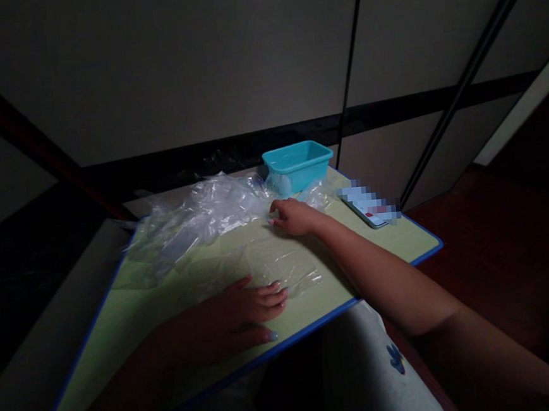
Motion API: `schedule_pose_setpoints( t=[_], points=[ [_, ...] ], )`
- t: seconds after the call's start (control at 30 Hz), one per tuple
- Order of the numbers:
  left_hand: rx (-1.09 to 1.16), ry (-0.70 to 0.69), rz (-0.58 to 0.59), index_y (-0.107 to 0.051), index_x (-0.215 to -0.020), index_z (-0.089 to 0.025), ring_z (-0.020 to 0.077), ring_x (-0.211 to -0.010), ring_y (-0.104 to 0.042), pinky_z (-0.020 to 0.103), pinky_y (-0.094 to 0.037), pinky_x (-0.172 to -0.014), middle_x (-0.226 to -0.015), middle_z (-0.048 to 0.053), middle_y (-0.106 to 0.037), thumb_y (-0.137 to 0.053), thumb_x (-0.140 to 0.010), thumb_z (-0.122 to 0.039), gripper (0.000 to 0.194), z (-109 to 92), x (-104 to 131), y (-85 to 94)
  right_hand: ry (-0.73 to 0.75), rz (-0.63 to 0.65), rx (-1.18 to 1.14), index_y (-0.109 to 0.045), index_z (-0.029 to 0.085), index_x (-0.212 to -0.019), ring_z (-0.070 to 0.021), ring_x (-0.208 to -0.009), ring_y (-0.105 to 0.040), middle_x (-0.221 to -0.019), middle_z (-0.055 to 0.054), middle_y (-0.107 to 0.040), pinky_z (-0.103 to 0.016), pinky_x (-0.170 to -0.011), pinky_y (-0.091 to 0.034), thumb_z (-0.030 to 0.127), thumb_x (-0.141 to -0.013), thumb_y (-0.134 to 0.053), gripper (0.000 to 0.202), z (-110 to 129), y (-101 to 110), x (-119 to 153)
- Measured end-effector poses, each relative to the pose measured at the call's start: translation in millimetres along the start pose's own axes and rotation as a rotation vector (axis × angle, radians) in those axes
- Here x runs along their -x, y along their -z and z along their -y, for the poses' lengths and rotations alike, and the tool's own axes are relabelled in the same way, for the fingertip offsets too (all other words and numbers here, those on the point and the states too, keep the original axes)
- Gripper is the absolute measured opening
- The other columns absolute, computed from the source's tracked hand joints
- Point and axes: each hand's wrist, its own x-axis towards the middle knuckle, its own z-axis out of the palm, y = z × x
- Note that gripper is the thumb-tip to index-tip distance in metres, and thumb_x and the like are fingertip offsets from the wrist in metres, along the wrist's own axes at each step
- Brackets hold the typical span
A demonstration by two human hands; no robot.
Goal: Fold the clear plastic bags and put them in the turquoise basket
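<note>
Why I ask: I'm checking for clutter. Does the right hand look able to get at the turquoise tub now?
Probably yes: the right hand is just in front of the turquoise tub, whose top is open. Crumpled clear plastic lies near its front, but looks thin, unlikely to block it.

Two hands, one tub, one phone

Head view of a yellow counter with a blue edge. The left hand lies palm down, fingers spread, beside a flat clear sheet. The right hand, fingers curled, reaches to the edge of a crumpled heap of clear plastic; whether it grips any is unclear. Behind it stands a turquoise tub; to the right lies a phone, its screen partly pixelated. Pale panels rise beyond.
</note>
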Motion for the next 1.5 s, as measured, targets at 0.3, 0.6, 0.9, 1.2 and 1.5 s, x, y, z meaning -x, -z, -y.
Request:
schedule_pose_setpoints(
  t=[0.3, 0.6, 0.9, 1.2, 1.5],
  points=[
    [0.137, -0.036, -0.183, -0.046, -0.128, -0.03, 0.0208, -0.129, -0.033, 0.042, -0.013, -0.11, -0.136, 0.0, -0.044, -0.046, -0.091, -0.03, 0.037, 10, 2, 2.1, 0.003, 0.003, 0.013, -0.054, 0.017, -0.11, -0.0207, -0.087, -0.056, -0.098, -0.011, -0.062, -0.028, -0.07, -0.039, 0.041, -0.083, -0.052, 0.037, 0, -1, 0],
    [0.441, 0.113, -0.43, -0.059, -0.117, -0.02, 0.0256, -0.118, -0.048, 0.041, -0.031, -0.104, -0.126, 0.006, -0.054, -0.047, -0.088, -0.041, 0.038, 32, -4, 4.8, 0.058, -0.048, -0.182, -0.063, 0.015, -0.093, -0.0142, -0.07, -0.052, -0.082, -0.006, -0.062, -0.024, -0.064, -0.036, 0.035, -0.085, -0.049, 0.025, -9, 6, -4],
    [0.727, 0.25, -0.514, -0.061, -0.114, -0.016, 0.0279, -0.114, -0.051, 0.041, -0.031, -0.103, -0.12, 0.006, -0.059, -0.055, -0.082, -0.044, 0.043, 34, -6, 13.0, 0.268, 0.516, -0.909, -0.062, 0.011, -0.081, -0.0097, -0.066, -0.052, -0.073, 0.0, -0.06, -0.022, -0.066, -0.04, 0.046, -0.067, -0.068, 0.038, -3, 12, 4],
    [0.71, 0.204, -0.615, -0.06, -0.116, -0.014, 0.0275, -0.118, -0.047, 0.038, -0.026, -0.105, -0.12, 0.003, -0.059, -0.058, -0.078, -0.045, 0.049, 52, -13, 5.1, 0.271, 0.565, -0.98, -0.059, 0.012, -0.075, -0.0074, -0.06, -0.05, -0.065, 0.004, -0.058, -0.02, -0.059, -0.037, 0.021, -0.061, -0.071, 0.021, 4, 7, 3],
    [0.808, 0.145, -0.621, -0.047, -0.126, -0.018, 0.0284, -0.123, -0.042, 0.04, -0.036, -0.099, -0.135, 0.013, -0.044, -0.072, -0.063, -0.044, 0.073, 70, -17, -0.8, 0.289, 0.518, -0.895, -0.058, 0.012, -0.071, -0.0077, -0.059, -0.048, -0.063, 0.004, -0.056, -0.021, -0.059, -0.036, 0.021, -0.064, -0.066, 0.014, 4, 1, 4]
  ],
)
